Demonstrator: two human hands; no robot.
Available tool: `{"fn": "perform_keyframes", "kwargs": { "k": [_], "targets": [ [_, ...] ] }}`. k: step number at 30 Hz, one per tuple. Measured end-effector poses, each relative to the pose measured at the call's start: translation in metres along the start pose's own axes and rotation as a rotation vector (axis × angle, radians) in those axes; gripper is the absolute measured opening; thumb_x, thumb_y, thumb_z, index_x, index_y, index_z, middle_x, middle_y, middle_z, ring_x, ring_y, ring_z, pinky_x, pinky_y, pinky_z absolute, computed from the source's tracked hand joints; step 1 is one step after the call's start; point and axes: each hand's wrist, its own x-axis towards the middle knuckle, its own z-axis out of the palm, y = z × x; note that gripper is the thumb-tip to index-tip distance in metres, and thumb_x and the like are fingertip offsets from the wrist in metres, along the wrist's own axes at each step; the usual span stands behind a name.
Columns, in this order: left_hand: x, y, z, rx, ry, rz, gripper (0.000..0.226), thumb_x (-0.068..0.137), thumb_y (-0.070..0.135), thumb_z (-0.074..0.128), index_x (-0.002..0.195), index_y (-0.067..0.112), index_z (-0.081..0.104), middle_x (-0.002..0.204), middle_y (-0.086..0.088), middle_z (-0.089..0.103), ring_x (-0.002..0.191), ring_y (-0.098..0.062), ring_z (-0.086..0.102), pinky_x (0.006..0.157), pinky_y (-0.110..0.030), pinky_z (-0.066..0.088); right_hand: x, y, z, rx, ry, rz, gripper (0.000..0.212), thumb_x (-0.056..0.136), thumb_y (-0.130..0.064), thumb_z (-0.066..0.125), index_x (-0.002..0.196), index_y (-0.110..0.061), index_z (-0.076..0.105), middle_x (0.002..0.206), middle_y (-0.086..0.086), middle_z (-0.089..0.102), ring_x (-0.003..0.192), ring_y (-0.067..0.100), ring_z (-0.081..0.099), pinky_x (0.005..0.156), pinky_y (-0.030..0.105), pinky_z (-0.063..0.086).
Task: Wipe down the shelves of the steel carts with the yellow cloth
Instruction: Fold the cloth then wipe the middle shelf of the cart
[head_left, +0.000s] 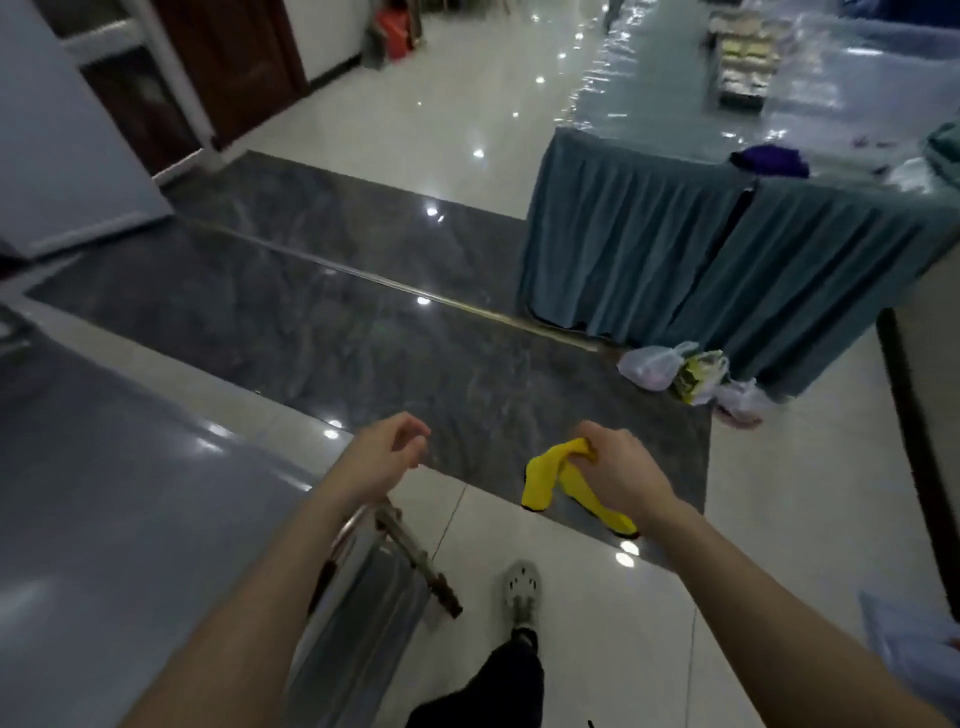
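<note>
Now the right hand (615, 470) is gripping the yellow cloth (550, 480) while the left hand (384, 454) is hanging loosely curled, holding nothing, above the steel cart (130, 499).

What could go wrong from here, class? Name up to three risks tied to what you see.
1. The yellow cloth hangs bunched from the right hand, so it may slip out.
2. The floor looks glossy under the shoe; a slip is possible.
3. A metal bar juts from the steel cart below the empty left hand and could catch a leg.
</note>
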Motion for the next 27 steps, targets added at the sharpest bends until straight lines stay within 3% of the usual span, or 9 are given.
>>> {"fn": "perform_keyframes", "kwargs": {
  "k": [5,7,9,12,15,18,21,25,27],
  "targets": [
    [0.079,0.007,-0.01,-0.124,0.026,-0.156,0.017,0.11,0.021,0.06,0.124,0.019,0.069,0.106,0.001,0.079,0.098,-0.018,0.076,0.092,-0.045,0.064,0.103,0.017,-0.026,-0.281,-0.048,-0.21,0.022,0.105,-0.048,0.063,0.118,-0.034,0.074,0.109,0.001,0.06,0.106,0.025,0.062,0.08,0.041,0.055],
    [0.107,0.013,-0.016,-0.134,0.045,-0.184,0.018,0.11,0.019,0.059,0.125,0.015,0.069,0.11,-0.002,0.078,0.102,-0.021,0.075,0.097,-0.045,0.062,0.146,0.017,-0.043,-0.39,-0.051,-0.216,0.03,0.106,-0.056,0.057,0.115,-0.034,0.074,0.107,-0.001,0.069,0.102,0.022,0.067,0.078,0.039,0.055],
    [0.131,0.021,-0.027,-0.152,0.068,-0.206,0.019,0.11,0.02,0.059,0.126,0.015,0.068,0.111,-0.002,0.078,0.104,-0.021,0.075,0.098,-0.044,0.061,0.19,0.011,-0.059,-0.378,-0.105,-0.214,0.029,0.107,-0.049,0.057,0.111,-0.027,0.075,0.103,0.001,0.075,0.098,0.025,0.07,0.08,0.042,0.056],
    [0.159,0.029,-0.045,-0.183,0.121,-0.237,0.017,0.11,0.024,0.059,0.125,0.02,0.067,0.112,0.003,0.077,0.103,-0.015,0.074,0.093,-0.039,0.061,0.25,-0.013,-0.068,-0.283,-0.213,-0.227,0.016,0.104,-0.02,0.058,0.103,-0.014,0.073,0.096,0.009,0.074,0.093,0.031,0.07,0.08,0.049,0.057],
    [0.188,0.024,-0.058,-0.201,0.161,-0.267,0.015,0.11,0.024,0.061,0.123,0.024,0.068,0.108,0.006,0.076,0.099,-0.01,0.073,0.087,-0.032,0.059,0.31,-0.046,-0.063,-0.228,-0.258,-0.306,0.026,0.092,-0.005,0.055,0.107,-0.013,0.075,0.097,0.004,0.073,0.102,0.031,0.069,0.077,0.042,0.054],
    [0.212,0.011,-0.067,-0.19,0.207,-0.347,0.014,0.11,0.028,0.06,0.122,0.029,0.067,0.109,0.009,0.075,0.1,-0.01,0.073,0.087,-0.031,0.059,0.368,-0.09,-0.048,-0.152,-0.331,-0.483,0.041,0.09,-0.017,0.064,0.129,-0.019,0.076,0.107,0.004,0.077,0.104,0.027,0.07,0.079,0.032,0.051],
    [0.232,0.001,-0.084,-0.17,0.31,-0.431,0.016,0.109,0.028,0.062,0.122,0.027,0.07,0.111,0.005,0.076,0.101,-0.015,0.074,0.092,-0.04,0.061,0.427,-0.141,-0.034,-0.063,-0.343,-0.684,0.035,0.089,-0.046,0.07,0.113,-0.025,0.083,0.095,0.002,0.078,0.091,0.025,0.073,0.079,0.036,0.055],
    [0.246,-0.004,-0.117,-0.135,0.505,-0.552,0.026,0.104,0.033,0.071,0.128,0.022,0.07,0.119,0.001,0.075,0.098,-0.016,0.07,0.096,-0.042,0.058,0.49,-0.204,-0.013,-0.043,-0.384,-1.045,0.02,0.099,-0.015,0.071,0.116,-0.016,0.082,0.115,0.007,0.077,0.103,0.033,0.073,0.088,0.044,0.057],
    [0.247,-0.008,-0.134,-0.133,0.607,-0.602,0.041,0.099,0.037,0.078,0.135,0.023,0.064,0.124,0.003,0.071,0.102,-0.015,0.068,0.096,-0.043,0.058,0.511,-0.239,-0.001,-0.037,-0.395,-1.223,0.023,0.096,-0.003,0.071,0.115,-0.014,0.081,0.116,0.008,0.076,0.099,0.037,0.073,0.081,0.048,0.06]
  ]
}}
